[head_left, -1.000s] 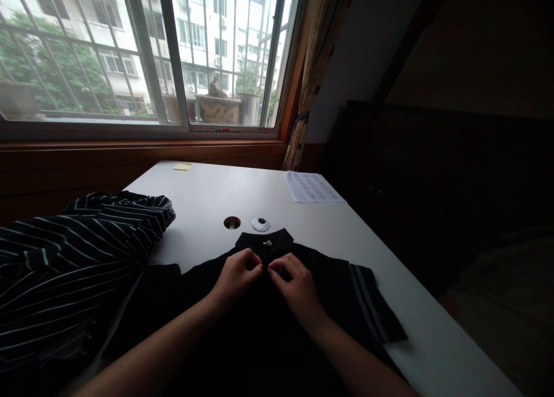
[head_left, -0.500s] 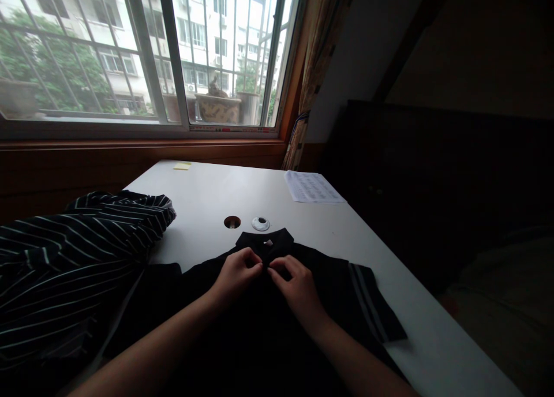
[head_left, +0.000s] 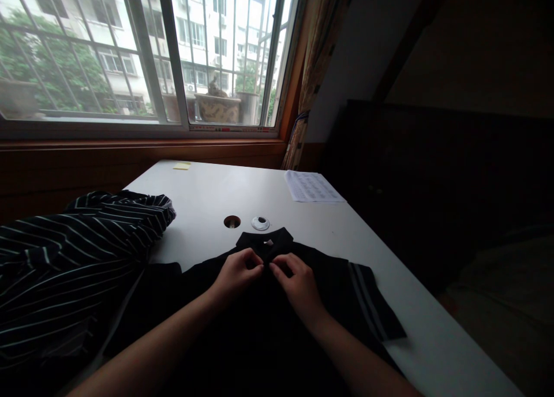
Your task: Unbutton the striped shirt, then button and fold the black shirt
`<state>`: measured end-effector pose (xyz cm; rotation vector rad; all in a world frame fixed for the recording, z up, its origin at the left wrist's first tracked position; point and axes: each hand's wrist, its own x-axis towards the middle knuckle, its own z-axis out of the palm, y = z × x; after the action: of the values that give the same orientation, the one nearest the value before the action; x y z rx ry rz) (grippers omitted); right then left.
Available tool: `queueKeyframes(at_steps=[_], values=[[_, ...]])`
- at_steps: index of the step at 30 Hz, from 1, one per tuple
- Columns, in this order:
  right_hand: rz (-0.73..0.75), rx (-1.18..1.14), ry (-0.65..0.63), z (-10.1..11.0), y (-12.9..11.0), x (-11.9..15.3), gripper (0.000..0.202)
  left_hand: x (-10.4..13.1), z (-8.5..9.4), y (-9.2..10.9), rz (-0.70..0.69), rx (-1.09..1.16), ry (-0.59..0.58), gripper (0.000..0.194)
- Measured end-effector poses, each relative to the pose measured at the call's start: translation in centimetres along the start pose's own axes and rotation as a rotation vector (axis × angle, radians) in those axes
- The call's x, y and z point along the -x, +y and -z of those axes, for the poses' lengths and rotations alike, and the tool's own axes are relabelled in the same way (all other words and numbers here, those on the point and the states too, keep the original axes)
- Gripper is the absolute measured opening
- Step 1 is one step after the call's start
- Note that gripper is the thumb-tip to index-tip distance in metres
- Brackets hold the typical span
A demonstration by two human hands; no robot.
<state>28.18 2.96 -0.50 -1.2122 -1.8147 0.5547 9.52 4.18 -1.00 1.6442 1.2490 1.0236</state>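
Note:
A black short-sleeved polo shirt (head_left: 264, 328) lies spread on the white table (head_left: 208, 192), its collar pointing away from me. Grey stripes run round its right-hand sleeve. Just below the collar, my left hand (head_left: 240, 270) pinches the front of the shirt between thumb and fingertips. Close beside it, my right hand (head_left: 296, 278) pinches the cloth on the other side of the neck opening. A small gap separates the two sets of fingertips. Whether a button lies between them is too dark to tell. A pale label (head_left: 269, 243) shows inside the collar.
A heap of black-and-white striped cloth (head_left: 86, 241) covers the table's left side. Beyond the collar are a round hole (head_left: 232, 221) and a round cover (head_left: 260, 223). Printed papers (head_left: 314, 187) lie at the far right, a yellow note (head_left: 182, 166) at the far left. Behind stands a barred window (head_left: 142, 56).
Both hands have barely moved and keep pinching below the collar. The fingertips have shifted very slightly to the right; the shirt lies almost as before.

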Motion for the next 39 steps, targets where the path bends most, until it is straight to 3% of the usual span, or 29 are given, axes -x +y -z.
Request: queueKeyframes(at_steps=[7,29,39], values=[[0.040,0.003,-0.014,0.12,-0.40,0.20,0.006,-0.02,-0.20,0.07,0.004,-0.037,0.054,0.011],[-0.082,-0.007,-0.037,-0.10,-0.11,0.49,0.011,0.20,-0.55,0.03,-0.027,-0.099,0.085,0.006],[-0.260,-0.097,-0.082,-0.12,0.10,0.03,0.014,0.43,-0.55,0.09,-0.148,-0.185,0.048,0.002]])
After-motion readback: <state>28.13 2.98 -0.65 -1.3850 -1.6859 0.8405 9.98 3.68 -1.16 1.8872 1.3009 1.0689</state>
